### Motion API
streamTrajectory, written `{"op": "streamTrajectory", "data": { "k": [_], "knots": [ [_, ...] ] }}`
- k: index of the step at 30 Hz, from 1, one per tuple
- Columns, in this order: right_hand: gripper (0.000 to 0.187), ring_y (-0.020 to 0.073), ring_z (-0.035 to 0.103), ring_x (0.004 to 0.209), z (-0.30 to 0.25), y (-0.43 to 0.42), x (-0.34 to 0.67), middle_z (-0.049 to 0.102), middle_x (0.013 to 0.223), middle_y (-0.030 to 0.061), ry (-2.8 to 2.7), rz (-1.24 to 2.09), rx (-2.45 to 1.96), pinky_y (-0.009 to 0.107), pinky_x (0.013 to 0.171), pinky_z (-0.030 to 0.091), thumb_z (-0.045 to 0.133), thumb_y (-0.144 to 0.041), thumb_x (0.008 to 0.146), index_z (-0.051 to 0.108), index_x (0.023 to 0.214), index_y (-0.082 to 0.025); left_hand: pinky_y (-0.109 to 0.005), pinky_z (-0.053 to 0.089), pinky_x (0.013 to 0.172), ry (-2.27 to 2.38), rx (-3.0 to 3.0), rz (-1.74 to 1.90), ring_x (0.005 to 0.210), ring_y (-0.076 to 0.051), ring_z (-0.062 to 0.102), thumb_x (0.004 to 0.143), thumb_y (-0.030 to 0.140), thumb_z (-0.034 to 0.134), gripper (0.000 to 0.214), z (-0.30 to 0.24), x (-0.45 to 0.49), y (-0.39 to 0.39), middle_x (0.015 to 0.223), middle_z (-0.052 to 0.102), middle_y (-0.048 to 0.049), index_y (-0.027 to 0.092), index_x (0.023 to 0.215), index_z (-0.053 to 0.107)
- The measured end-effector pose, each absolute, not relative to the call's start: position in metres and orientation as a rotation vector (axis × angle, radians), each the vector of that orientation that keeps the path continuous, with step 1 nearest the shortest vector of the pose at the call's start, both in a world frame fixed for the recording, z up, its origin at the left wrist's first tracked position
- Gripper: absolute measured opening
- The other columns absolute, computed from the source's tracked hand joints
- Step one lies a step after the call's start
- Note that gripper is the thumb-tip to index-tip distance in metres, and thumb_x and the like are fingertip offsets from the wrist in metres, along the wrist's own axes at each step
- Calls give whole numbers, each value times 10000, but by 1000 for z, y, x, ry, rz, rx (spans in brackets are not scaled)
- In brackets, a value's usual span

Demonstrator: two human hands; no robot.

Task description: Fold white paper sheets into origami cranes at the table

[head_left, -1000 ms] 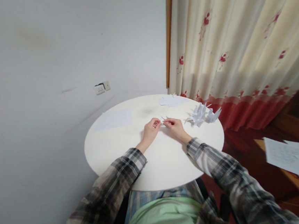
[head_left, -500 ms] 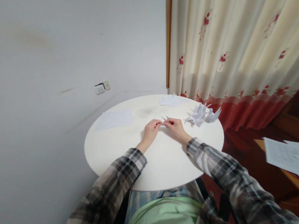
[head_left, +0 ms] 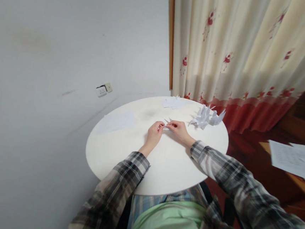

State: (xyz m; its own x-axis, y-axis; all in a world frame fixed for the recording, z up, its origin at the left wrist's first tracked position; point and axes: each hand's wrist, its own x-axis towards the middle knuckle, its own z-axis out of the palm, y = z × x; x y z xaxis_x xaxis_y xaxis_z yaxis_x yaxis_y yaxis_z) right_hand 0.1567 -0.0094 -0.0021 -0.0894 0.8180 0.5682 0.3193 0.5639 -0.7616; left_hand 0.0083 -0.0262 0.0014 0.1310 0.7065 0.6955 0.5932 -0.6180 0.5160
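Over the white oval table point(head_left: 163, 172), my left hand point(head_left: 154, 132) and my right hand point(head_left: 178, 129) meet fingertip to fingertip. Both pinch a small folded piece of white paper point(head_left: 168, 130), mostly covered by my fingers; thin points of it stick up behind them. To the right of my right hand stands a cluster of pointed folded paper pieces point(head_left: 202, 118), which look like paper cranes. Flat white sheets point(head_left: 118, 121) lie to the left of my left hand.
More white paper point(head_left: 172, 102) lies at the table's far edge. A wall with a socket point(head_left: 101, 91) borders the left side, and a floral curtain point(head_left: 237, 57) hangs behind. At right, written sheets point(head_left: 295, 159) rest on a wooden surface.
Both hands stay pinched on the folded paper in nearly the same place. Only a very slight shift of the fingers shows.
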Motion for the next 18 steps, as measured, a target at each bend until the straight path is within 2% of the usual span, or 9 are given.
{"op": "streamTrajectory", "data": {
  "k": [18],
  "knots": [
    [276,70,349,481,-1,-11,158,466,494,-32,-1709,497,-979,199,482,273,576,-379,721,680,738,-123,-228,445,636,1298,2171,1528,696,-110,570,783,218,515,89,-4,7,-20,783,623,-8,189,856,555]
  ]
}}
